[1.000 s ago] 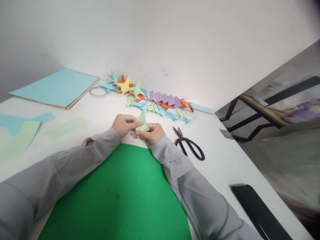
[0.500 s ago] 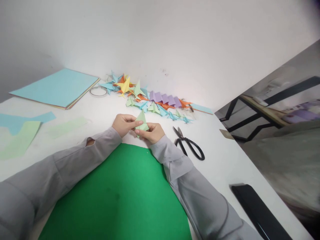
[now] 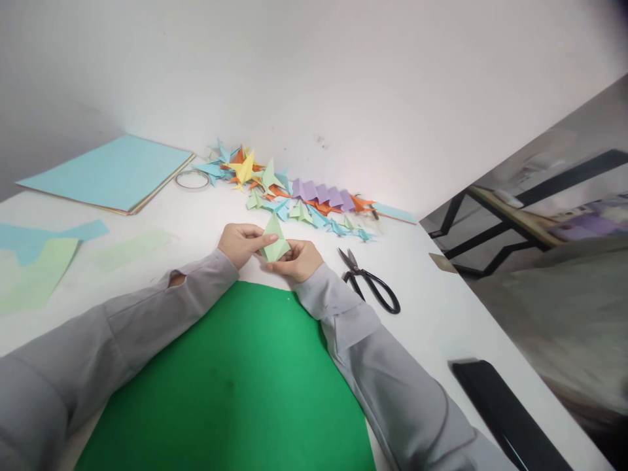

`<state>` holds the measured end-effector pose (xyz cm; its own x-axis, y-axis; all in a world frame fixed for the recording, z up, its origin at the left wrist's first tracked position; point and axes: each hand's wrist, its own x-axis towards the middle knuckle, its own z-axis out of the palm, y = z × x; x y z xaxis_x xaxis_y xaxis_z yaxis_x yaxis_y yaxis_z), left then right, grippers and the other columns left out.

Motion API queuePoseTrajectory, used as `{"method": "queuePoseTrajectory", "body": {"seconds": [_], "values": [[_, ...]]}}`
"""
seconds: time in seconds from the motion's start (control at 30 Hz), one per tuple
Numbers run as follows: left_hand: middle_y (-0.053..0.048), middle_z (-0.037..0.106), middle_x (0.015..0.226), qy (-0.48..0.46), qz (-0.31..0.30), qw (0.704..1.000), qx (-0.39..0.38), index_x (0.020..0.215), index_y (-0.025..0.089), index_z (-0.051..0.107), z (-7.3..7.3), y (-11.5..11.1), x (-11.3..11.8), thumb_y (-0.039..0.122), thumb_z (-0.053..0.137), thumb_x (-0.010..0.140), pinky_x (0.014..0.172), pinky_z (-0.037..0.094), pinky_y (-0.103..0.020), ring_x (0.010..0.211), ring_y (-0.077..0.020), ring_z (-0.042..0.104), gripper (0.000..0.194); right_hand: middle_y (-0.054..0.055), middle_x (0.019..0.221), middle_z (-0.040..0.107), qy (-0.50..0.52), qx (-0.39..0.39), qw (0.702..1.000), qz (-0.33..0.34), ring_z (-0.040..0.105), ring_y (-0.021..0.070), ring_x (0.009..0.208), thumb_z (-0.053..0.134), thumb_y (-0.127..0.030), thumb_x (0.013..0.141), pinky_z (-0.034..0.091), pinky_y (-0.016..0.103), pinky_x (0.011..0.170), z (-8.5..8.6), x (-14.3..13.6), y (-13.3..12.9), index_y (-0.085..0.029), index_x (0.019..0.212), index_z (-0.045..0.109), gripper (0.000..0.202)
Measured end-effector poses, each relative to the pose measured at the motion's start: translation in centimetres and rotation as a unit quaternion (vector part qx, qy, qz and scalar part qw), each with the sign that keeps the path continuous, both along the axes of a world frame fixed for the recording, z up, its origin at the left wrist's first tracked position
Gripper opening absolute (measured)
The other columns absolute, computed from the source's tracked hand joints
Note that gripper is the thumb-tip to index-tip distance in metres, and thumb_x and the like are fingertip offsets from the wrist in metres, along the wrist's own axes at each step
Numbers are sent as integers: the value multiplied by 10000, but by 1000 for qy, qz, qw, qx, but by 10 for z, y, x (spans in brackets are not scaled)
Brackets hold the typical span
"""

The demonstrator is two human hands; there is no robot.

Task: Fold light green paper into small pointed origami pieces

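Note:
Between my two hands is a pale green folded paper (image 3: pixel 275 241), shaped like a kite with its long point upward. My left hand (image 3: pixel 240 243) pinches its left side, thumb on the front face. On the lower right edge, my right hand (image 3: pixel 303 260) grips the paper with thumb and fingers. Both hands are just beyond the far edge of a green sheet (image 3: pixel 235 379). Behind them lie several folded paper cranes in yellow (image 3: pixel 244 168), green, blue and orange, along with a purple pleated paper strip (image 3: pixel 321 194).
Black-handled scissors (image 3: pixel 367 278) lie right of my hands, with a long black object (image 3: pixel 505 412) nearer me. A stack of coloured paper (image 3: pixel 110 171) and a tape roll (image 3: pixel 192 180) are at back left. Paper offcuts (image 3: pixel 44 268) lie at left. A wall rises behind the table.
My right thumb has shifted down from the front of the green paper to its lower edge, so more of the folded face shows. The left hand has barely moved.

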<state>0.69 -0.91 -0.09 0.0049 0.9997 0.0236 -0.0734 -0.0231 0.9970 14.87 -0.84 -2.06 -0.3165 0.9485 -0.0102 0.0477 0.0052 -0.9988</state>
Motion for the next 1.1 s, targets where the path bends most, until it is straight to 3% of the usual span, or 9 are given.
{"method": "queuePoseTrajectory", "body": {"seconds": [0.2,0.33,0.4,0.53,0.7,0.9,1.1], "values": [[21,567,426,-20,3,1000,8,554,115,649,-3,2,0,309,771,462,403,386,-189,400,-68,476,247,-36,510,584,43,-9,999,8,475,71,441,811,-281,381,362,215,444,4,-1,-4,-130,659,627,366],[26,543,407,-3,-19,1000,8,541,108,632,-1,1,-1,321,768,466,388,373,-192,381,-65,460,264,-31,374,522,29,4,999,-45,435,64,334,691,-510,567,321,194,359,6,-4,-6,-148,549,565,384],[35,516,389,30,-48,998,5,531,101,618,0,-1,-1,301,776,449,373,352,-186,367,-57,440,267,-37,353,502,40,-7,996,-75,434,68,304,648,-568,586,311,187,325,7,-4,-6,-162,539,539,423],[72,483,401,52,-91,994,-3,661,99,611,0,-4,0,213,789,412,367,315,-162,363,-38,418,327,-50,386,509,49,-3,995,-86,466,76,304,720,-532,502,348,187,303,8,-4,-6,-168,517,531,411],[58,552,481,-1,-100,995,-23,884,111,539,0,-1,0,220,771,462,403,386,-196,388,-73,487,494,-38,323,482,38,14,991,-131,424,76,257,651,-535,604,282,186,256,8,-3,-6,-172,486,524,403],[12,596,682,-50,9,999,11,772,113,539,-4,4,2,168,778,429,509,454,-208,541,-69,555,422,-21,402,530,83,29,979,-183,485,95,321,648,-555,586,367,205,292,5,-3,-2,-165,553,566,401],[23,563,476,-7,-53,999,-1,653,97,599,-4,1,3,276,782,438,406,403,-216,386,-69,478,334,-14,471,560,80,42,978,-190,535,114,382,665,-514,588,381,210,317,6,-5,-4,-160,652,605,365]]}}
